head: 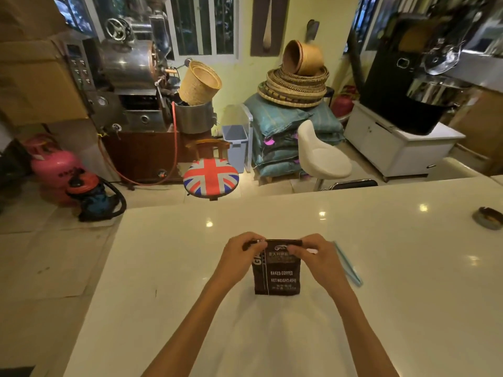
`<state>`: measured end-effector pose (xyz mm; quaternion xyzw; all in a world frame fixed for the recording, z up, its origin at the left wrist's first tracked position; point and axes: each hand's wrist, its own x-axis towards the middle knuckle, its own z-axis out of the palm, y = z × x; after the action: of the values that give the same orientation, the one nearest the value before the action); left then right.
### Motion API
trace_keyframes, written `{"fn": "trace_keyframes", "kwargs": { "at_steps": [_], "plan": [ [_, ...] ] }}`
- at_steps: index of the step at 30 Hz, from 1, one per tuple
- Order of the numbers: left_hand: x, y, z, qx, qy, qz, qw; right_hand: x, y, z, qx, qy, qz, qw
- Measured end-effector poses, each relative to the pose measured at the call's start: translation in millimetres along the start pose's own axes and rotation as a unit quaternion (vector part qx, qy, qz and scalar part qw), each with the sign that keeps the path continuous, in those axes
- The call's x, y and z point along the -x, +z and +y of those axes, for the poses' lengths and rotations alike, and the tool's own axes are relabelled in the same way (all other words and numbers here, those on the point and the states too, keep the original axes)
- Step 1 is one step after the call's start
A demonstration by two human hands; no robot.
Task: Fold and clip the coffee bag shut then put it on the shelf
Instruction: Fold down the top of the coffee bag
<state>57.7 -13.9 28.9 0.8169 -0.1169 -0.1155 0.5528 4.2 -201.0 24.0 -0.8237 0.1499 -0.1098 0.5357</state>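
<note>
A dark brown coffee bag (pixel 277 276) with white print stands upright on the white counter (pixel 163 268), near its front middle. My left hand (pixel 239 257) pinches the top left corner of the bag. At the top right corner my right hand (pixel 318 258) pinches the same folded top edge. A long light-blue clip (pixel 348 263) lies flat on the counter just right of my right hand, touching neither hand.
A round ashtray (pixel 488 217) sits at the counter's far right. Beyond the counter stand a flag-patterned stool (pixel 211 178), a white chair (pixel 321 156), a coffee roaster (pixel 130 85), stacked sacks with baskets (pixel 294 85) and a pink gas cylinder (pixel 54 164).
</note>
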Motion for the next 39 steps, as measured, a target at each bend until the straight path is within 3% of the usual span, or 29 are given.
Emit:
{"fn": "trace_keyframes", "kwargs": {
  "at_steps": [4,6,9,11,14,18,21,24,27,29,33,36,38,39],
  "plan": [
    [6.5,17.6,-8.3,0.122,-0.039,0.078,0.989,1.8,0.2,16.8,0.057,0.039,-0.031,0.997],
    [12.3,29.7,-6.6,0.117,-0.032,0.100,0.988,6.5,1.5,17.1,0.106,-0.028,-0.008,0.994],
    [19.7,43.8,3.7,0.049,0.046,0.111,0.992,11.1,12.5,-0.8,0.184,-0.144,0.033,0.972],
    [19.1,53.4,9.8,0.066,0.056,0.155,0.984,5.9,21.9,-7.5,0.207,-0.170,0.069,0.961],
    [16.9,67.6,14.0,0.109,0.026,0.240,0.964,-10.4,35.0,3.2,0.218,-0.211,0.162,0.939],
    [15.2,86.1,19.4,0.127,0.032,0.282,0.950,-25.0,36.6,23.3,0.161,-0.276,0.202,0.926],
    [11.7,98.6,21.9,0.120,0.042,0.289,0.949,-26.8,27.9,20.5,0.019,-0.164,0.207,0.964],
    [4.6,103.5,27.0,0.130,0.040,0.303,0.943,-30.2,15.6,12.2,-0.079,-0.042,0.177,0.980],
    [-1.9,105.2,27.2,0.153,0.033,0.331,0.931,-25.3,5.1,18.6,-0.085,-0.022,0.091,0.992],
    [-3.9,110.3,30.2,0.164,0.033,0.319,0.933,-20.2,2.0,26.1,-0.088,-0.012,0.092,0.992],
    [2.8,124.5,25.3,0.210,0.000,0.211,0.955,-27.9,-6.0,48.2,-0.121,0.067,0.165,0.977],
    [9.8,129.9,6.0,0.188,-0.048,0.052,0.980,-36.3,-19.8,64.3,-0.214,0.190,0.109,0.952],
    [14.0,132.0,-8.6,0.149,-0.065,0.047,0.986,-38.0,-35.4,76.3,-0.209,0.184,0.092,0.956],
    [14.5,132.0,-15.4,0.153,-0.074,0.067,0.983,-40.5,-44.9,85.6,-0.145,0.148,0.102,0.973]
  ]
}}
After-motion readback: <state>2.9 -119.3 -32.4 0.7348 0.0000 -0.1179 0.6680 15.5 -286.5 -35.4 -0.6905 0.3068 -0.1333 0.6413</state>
